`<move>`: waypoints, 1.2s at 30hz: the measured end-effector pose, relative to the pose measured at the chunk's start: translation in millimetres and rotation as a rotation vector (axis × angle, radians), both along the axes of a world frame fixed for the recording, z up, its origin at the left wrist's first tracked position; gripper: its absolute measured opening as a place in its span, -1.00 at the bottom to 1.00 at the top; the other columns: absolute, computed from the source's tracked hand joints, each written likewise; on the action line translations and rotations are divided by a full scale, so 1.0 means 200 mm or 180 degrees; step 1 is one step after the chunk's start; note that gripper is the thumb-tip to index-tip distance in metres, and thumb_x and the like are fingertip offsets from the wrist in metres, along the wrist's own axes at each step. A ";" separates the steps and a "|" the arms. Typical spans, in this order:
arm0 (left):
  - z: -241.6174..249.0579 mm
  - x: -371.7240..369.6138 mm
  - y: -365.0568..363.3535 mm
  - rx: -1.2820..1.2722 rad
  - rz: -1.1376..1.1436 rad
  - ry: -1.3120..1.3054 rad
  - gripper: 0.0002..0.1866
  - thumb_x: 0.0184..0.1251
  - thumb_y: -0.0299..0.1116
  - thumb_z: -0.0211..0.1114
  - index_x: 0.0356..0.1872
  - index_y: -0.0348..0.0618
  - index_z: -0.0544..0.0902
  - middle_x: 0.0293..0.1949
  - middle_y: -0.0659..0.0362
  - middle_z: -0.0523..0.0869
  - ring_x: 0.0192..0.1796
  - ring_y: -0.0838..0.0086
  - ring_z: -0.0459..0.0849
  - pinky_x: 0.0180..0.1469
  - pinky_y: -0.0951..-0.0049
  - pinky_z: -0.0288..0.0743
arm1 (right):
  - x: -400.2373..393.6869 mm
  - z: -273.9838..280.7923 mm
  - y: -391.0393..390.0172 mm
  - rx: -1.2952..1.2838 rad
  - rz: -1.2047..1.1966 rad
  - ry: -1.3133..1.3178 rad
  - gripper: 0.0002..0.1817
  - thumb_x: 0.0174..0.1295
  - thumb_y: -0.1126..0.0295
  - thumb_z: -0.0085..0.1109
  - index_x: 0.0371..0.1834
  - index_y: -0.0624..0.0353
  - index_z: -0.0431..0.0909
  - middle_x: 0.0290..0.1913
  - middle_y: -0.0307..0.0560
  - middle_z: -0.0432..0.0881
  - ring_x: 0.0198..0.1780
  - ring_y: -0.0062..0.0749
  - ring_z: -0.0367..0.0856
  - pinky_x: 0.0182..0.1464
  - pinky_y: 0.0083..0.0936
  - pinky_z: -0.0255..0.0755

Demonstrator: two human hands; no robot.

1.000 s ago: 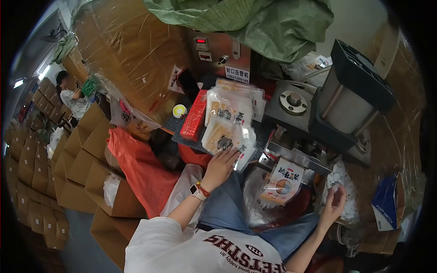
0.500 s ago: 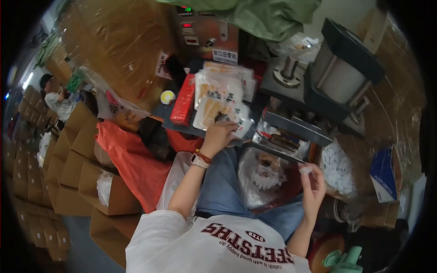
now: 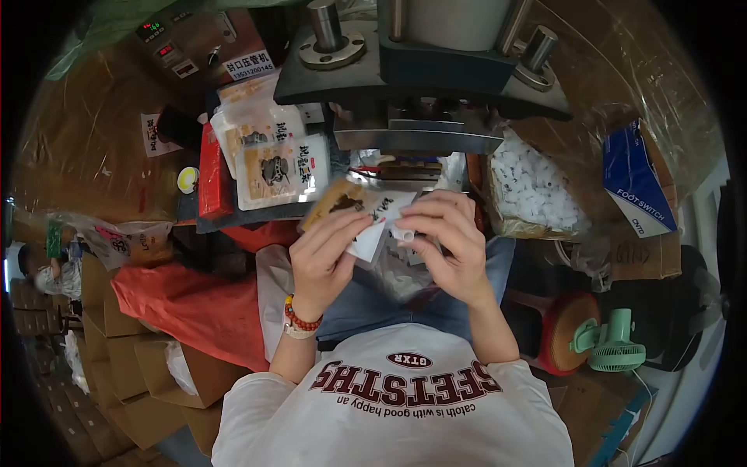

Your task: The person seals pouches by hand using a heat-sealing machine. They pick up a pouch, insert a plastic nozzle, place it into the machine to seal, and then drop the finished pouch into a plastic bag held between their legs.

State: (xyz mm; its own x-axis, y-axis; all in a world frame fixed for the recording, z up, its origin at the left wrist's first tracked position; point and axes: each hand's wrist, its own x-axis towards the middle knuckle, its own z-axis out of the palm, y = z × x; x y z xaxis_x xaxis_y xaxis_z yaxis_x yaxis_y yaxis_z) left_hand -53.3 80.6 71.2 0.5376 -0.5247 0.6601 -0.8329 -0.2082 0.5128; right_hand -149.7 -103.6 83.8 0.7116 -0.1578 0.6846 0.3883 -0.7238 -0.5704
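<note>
Above my lap, my left hand (image 3: 320, 251) is closed on one side of a printed plastic pouch (image 3: 366, 247), coloured orange and white and slightly blurred. My right hand (image 3: 453, 247) pinches a small white plastic spout (image 3: 402, 235) right at the pouch's edge. Some of the pouch is covered by the fingers of both hands. Beyond my left hand, a stack of similar pouches (image 3: 280, 173) lies on the dark work surface, beside a long red box (image 3: 212, 173). Directly ahead of both hands stands the press machine (image 3: 420, 140) with its metal jaw bar.
An open carton of small white plastic pieces (image 3: 537, 187) sits right of the press. Farther right are a blue and white box (image 3: 640, 183) and a green fan (image 3: 618, 346). Red cloth (image 3: 194, 307) and cardboard boxes (image 3: 167, 366) lie to the left. A control panel (image 3: 198, 50) stands behind the stack.
My left hand has come back from the stack with a pouch. My right hand has moved in from the right with the white spout, meeting the pouch. The view has turned rightward.
</note>
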 end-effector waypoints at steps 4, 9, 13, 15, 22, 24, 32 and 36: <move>0.01 -0.03 -0.07 -0.0068 -0.0663 0.0522 -0.64 0.00 -0.66 0.23 -0.11 -0.20 0.73 -0.12 0.05 0.76 -0.13 0.23 0.76 -0.10 0.41 0.62 | -0.05 0.02 -0.04 0.0835 0.0534 0.0026 -0.70 -0.13 0.51 0.41 -0.23 0.11 0.74 -0.11 -0.20 0.66 -0.05 -0.27 0.51 0.08 -0.39 0.30; -0.13 0.01 -0.15 0.0032 -0.0476 0.1108 -0.66 0.04 -0.62 0.21 -0.12 -0.20 0.73 -0.10 0.04 0.76 -0.09 0.24 0.76 -0.05 0.39 0.61 | -0.12 0.01 -0.13 0.1187 -0.0247 -0.0092 -0.71 -0.11 0.50 0.44 -0.23 0.17 0.73 -0.19 -0.17 0.67 -0.10 -0.31 0.50 0.00 -0.42 0.30; -0.06 0.02 -0.19 0.0150 -0.0526 0.0459 -0.65 0.02 -0.62 0.20 -0.11 -0.23 0.72 -0.11 0.04 0.76 -0.09 0.25 0.76 -0.04 0.39 0.60 | -0.08 0.01 -0.15 0.0494 -0.0233 0.0269 -0.73 -0.09 0.43 0.44 -0.24 0.11 0.74 -0.27 -0.21 0.68 -0.13 -0.32 0.50 0.05 -0.45 0.20; -0.04 0.02 -0.19 0.0132 -0.0915 0.0538 -0.65 -0.01 -0.61 0.21 -0.12 -0.27 0.71 -0.10 0.03 0.76 -0.08 0.23 0.76 -0.10 0.41 0.61 | -0.07 0.02 -0.16 0.0768 0.0175 0.0365 -0.76 -0.07 0.41 0.43 -0.26 0.08 0.74 -0.23 -0.22 0.68 -0.08 -0.34 0.50 0.08 -0.43 0.19; -0.32 0.01 -0.29 0.0193 -0.0661 0.3342 -0.74 0.35 -0.30 0.33 -0.22 -0.37 0.70 -0.38 0.18 0.76 -0.42 0.69 0.66 -0.36 0.61 0.55 | -0.01 -0.13 -0.22 0.0948 -0.0716 0.0461 -0.56 0.05 0.38 0.40 0.04 0.17 0.60 0.04 -0.04 0.60 0.04 -0.13 0.52 0.18 -0.37 0.28; -0.34 0.05 -0.34 -0.0263 -0.0704 0.3996 -0.75 0.35 -0.31 0.33 -0.24 -0.38 0.70 -0.36 0.19 0.76 -0.40 0.65 0.67 -0.35 0.60 0.56 | -0.07 -0.12 -0.31 0.1066 -0.1064 0.0384 -0.65 0.12 0.41 0.35 -0.01 0.22 0.60 0.02 -0.04 0.61 0.04 -0.12 0.53 0.14 -0.37 0.33; -0.38 0.20 -0.43 -0.1050 -0.0958 0.5102 -0.75 0.31 -0.37 0.34 -0.15 -0.40 0.65 -0.20 0.08 0.75 -0.24 0.52 0.73 -0.23 0.55 0.60 | -0.01 -0.36 -0.63 -0.0923 -0.2463 0.1595 -0.81 0.21 0.45 0.18 -0.13 0.21 0.63 -0.19 0.00 0.60 -0.08 -0.01 0.54 -0.01 -0.23 0.40; -0.35 0.27 -0.32 -0.0420 -0.0306 0.3870 -0.64 0.32 -0.21 0.34 -0.04 -0.30 0.63 -0.12 0.13 0.73 -0.14 0.48 0.70 -0.13 0.46 0.54 | -0.03 -0.37 -0.64 -0.0827 -0.2067 0.1439 -0.79 0.20 0.48 0.15 -0.11 0.25 0.59 -0.25 0.09 0.58 -0.21 0.07 0.55 -0.13 -0.16 0.44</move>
State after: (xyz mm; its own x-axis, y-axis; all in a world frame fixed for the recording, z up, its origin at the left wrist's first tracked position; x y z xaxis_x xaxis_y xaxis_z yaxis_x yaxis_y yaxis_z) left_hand 0.0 15.7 0.9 0.8034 -0.5633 -0.1932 0.1935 -0.0600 0.9793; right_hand -155.8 -232.2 10.4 0.7487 -0.5080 0.4260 -0.3781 -0.8550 -0.3549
